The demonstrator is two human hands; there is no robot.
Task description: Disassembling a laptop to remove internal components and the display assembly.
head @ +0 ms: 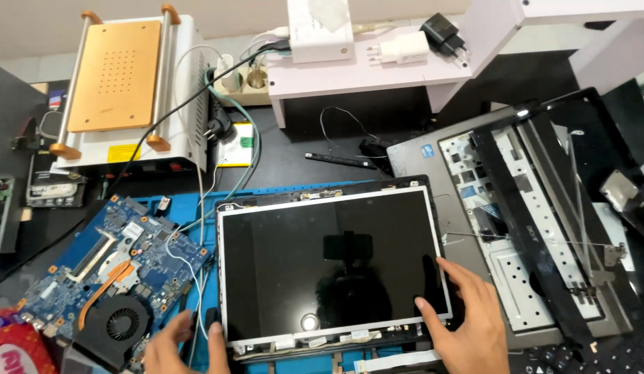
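On the blue mat: screen panel lies flat, glass up, mid-table
Left hand: fingers grasp the panel's lower left corner
Right hand: fingertips rest open on the lower right edge, not clenched
Beside panel, left: blue motherboard with fan
Right: stripped laptop base

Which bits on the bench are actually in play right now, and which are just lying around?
In play:
- laptop screen panel, flat on the blue mat
- left hand at the panel's lower left corner
- right hand on its lower right edge

Lying about:
- blue motherboard with fan
- grey laptop base
- black bezel frame
- hot-plate machine
- chargers on the white shelf
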